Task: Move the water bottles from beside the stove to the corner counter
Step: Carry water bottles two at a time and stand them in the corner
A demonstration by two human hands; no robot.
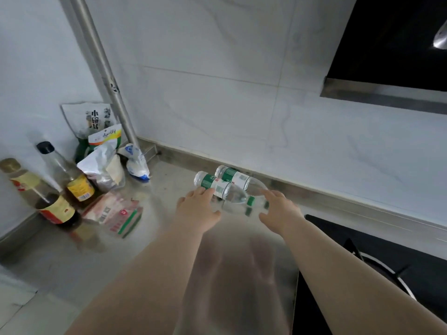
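Left hand (pixel 198 209) rests its fingers on the near bottle (pixel 212 186). Right hand (pixel 280 211) spreads around the necks; whether it grips cannot be told. Near and far bottle (pixel 234 176) lie touching on the counter (pixel 164 213) beside the stove (pixel 362 250), their green-white labels unreadable.

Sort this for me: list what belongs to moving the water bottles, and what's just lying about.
Job: nearer water bottle, farther water bottle, left hand, right hand, stove, corner counter.
Lying about: red-labelled sauce bottle, yellow-labelled sauce bottle, food bags, red packet, pipe, range hood.
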